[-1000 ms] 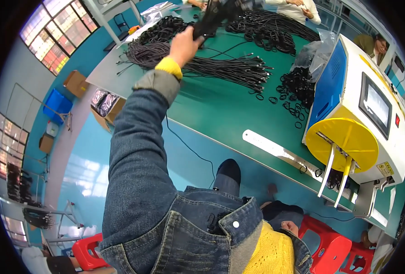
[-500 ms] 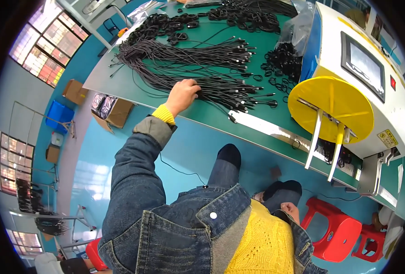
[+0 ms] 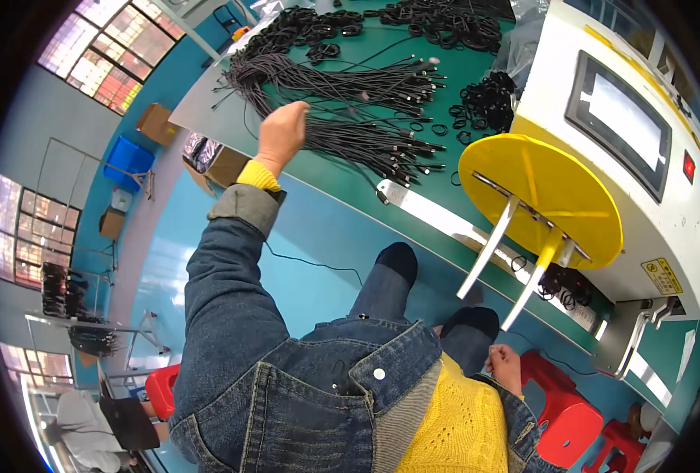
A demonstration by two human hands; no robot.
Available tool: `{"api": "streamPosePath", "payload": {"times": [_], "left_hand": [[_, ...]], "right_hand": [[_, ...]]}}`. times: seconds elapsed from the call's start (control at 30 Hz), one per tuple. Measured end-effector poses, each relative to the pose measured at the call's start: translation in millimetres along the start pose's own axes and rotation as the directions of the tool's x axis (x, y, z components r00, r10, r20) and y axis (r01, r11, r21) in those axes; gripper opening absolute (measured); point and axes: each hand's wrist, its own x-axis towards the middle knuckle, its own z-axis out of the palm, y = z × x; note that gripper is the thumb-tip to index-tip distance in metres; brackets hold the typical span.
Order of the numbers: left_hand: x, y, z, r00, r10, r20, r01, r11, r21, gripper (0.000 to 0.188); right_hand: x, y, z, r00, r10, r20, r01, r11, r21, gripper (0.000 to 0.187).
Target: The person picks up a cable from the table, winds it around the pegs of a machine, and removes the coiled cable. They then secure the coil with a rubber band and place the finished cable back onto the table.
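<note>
A large spread of black cables (image 3: 342, 138) with small metal-tipped plugs lies on the green table, its plug ends fanned to the right. My left hand (image 3: 281, 135) is at the near left side of this spread, fingers curled together toward the cables. Whatever is between those fingers is hidden by the hand. Down by my lap, beside the yellow sweater, my right hand (image 3: 504, 364) hangs loosely closed, and nothing shows in it. A white strip (image 3: 413, 206) lies along the table's near edge, right of the cables.
At right stands a white machine (image 3: 626, 118) with a screen, a yellow disc (image 3: 543, 189) and two rods sticking out toward me. Coiled black cables (image 3: 310, 27) lie farther back. A red stool (image 3: 559, 418) is at lower right; cardboard boxes (image 3: 224, 165) sit left beyond the table.
My left hand has moved left and up along the cables, away from the plug ends. My right hand stays low by my lap. The whole view has shifted somewhat.
</note>
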Motion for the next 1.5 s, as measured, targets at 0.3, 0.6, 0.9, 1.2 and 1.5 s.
{"api": "streamPosePath", "payload": {"times": [0.3,0.6,0.9,1.2,1.5], "left_hand": [[-56.5,-27.9,17.0,0.769,-0.567,0.294,0.579,0.813,0.055,0.018],[-84.5,-128.7,46.1,0.759,-0.578,0.300,0.500,0.812,0.300,0.026],[-73.6,-102.0,24.7,0.738,-0.068,0.672,-0.063,0.984,0.168,0.011],[-107.2,-43.7,21.9,0.892,0.124,0.435,-0.105,0.992,-0.067,0.019],[-89.9,7.2,44.6,0.978,-0.172,0.122,0.209,0.866,-0.454,0.017]], "right_hand": [[-12.9,32.1,-20.2,0.995,-0.010,0.097,0.018,0.996,-0.090,0.018],[1.6,21.3,27.5,0.998,0.068,0.003,-0.068,0.996,-0.053,0.017],[12.2,-5.8,75.0,0.996,0.091,-0.010,-0.091,0.991,-0.097,0.017],[-21.9,-4.1,84.2,0.997,-0.070,-0.023,0.068,0.993,-0.093,0.017],[-82.4,22.2,72.4,0.962,-0.239,-0.135,0.227,0.969,-0.093,0.015]]}}
